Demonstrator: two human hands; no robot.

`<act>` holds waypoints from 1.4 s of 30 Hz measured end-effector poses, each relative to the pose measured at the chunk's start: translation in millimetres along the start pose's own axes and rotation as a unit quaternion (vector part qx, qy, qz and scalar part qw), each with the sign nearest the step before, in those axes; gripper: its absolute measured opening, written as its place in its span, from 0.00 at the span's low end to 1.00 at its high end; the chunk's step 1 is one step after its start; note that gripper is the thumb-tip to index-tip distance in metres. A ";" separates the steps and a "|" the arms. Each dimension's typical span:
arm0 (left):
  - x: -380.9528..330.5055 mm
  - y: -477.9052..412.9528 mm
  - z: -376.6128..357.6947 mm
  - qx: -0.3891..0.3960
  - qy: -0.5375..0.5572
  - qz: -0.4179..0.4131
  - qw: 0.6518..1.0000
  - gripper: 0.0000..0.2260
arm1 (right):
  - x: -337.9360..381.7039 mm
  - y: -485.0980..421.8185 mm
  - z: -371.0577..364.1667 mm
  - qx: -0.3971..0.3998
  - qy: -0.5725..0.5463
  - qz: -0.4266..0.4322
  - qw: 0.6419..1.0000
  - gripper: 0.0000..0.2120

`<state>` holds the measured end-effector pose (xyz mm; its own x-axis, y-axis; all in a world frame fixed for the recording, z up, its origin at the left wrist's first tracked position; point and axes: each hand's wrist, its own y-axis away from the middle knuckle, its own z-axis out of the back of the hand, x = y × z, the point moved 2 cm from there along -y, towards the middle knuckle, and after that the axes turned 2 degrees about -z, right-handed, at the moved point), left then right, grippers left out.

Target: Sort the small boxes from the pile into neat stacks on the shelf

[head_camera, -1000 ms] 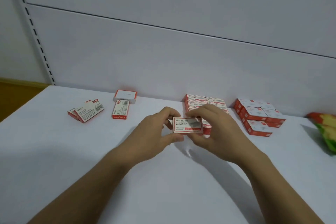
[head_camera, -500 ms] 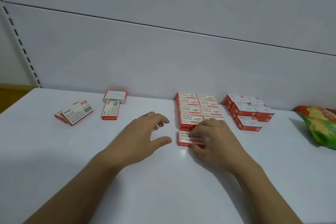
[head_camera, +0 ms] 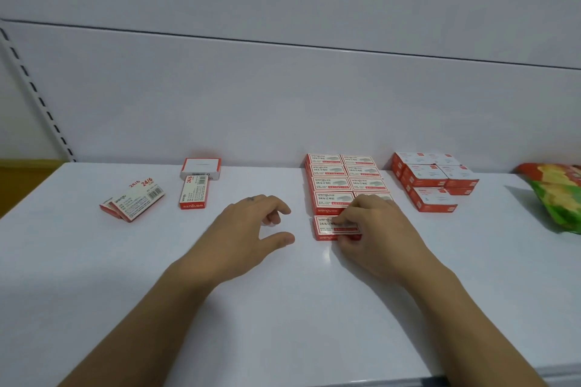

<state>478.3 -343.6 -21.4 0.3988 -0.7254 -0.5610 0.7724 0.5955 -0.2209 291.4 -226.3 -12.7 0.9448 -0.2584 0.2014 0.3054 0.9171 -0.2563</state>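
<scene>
Box (head_camera: 326, 225) placement is what has changed. A second ago both hands held it up in the air in front of the stacks, and now it lies flat on the shelf (head_camera: 283, 308), at the front of the left column of the stacked block (head_camera: 342, 182). It sits just in front of the nearest stack. Whether it touches that stack I cannot tell.

Its long axis runs left to right, parallel to the shelf's front edge and to the boxes behind it. The printed white face points up with the lettering upright to the wearer, and the red side strip faces the person.

The right hand (head_camera: 374, 236) keeps its hold, fingers curled over the top face and thumb against the near edge, pinching the box's right half. The left hand (head_camera: 248, 232) has let go. Its fingers are spread and relaxed around nothing, just left of the box.

I judge this box as good as placed, starting a new front row, with perhaps a small nudge left to square it up.

Further left, well apart, lie the loose boxes (head_camera: 135, 201) not yet sorted: two overlapping, one flat and one behind it. Right of the block is a second cluster (head_camera: 430, 179) of red-and-white boxes, and a snack bag (head_camera: 559, 195) lies at the far right.
</scene>
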 end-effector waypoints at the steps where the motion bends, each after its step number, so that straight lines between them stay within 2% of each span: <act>1: 0.8 0.2 0.5 -0.001 0.000 0.002 1.000 0.15 | 0.0 0.1 1.0 -0.001 0.000 -0.004 1.000 0.13; 12: 3.7 1.2 4.0 -0.008 -0.023 0.023 0.999 0.16 | 3.9 0.8 2.3 0.005 0.022 -0.017 1.000 0.13; 15: 4.8 2.5 10.5 -0.024 -0.043 0.029 0.998 0.16 | 8.5 1.6 7.4 -0.010 -0.003 -0.022 1.000 0.15; 20: 8.0 5.6 24.6 -0.076 -0.080 0.047 0.993 0.16 | 32.6 -11.2 11.6 -0.033 -0.024 0.033 0.999 0.18; 29: 18.2 8.6 35.8 -0.135 -0.092 0.092 0.982 0.16 | 84.4 -42.3 7.0 0.005 -0.028 0.116 0.993 0.22; 33: 26.7 11.3 37.1 -0.139 -0.106 0.111 0.978 0.17 | 90.5 -60.7 -6.6 0.033 -0.010 0.113 0.993 0.25; 39: 37.8 10.4 36.9 -0.141 -0.147 0.155 0.967 0.19 | 79.2 -46.4 -20.7 0.019 -0.063 0.108 0.992 0.29; 42: 40.1 9.6 39.0 -0.167 -0.155 0.177 0.957 0.20 | 73.7 -40.7 -18.9 0.024 -0.085 0.106 0.990 0.28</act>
<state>521.0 -380.4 -15.0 0.7740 -0.4951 -0.3947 0.3817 0.8622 -0.3331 350.9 -288.4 -5.3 0.9522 -0.0062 0.3053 0.0916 0.9595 -0.2663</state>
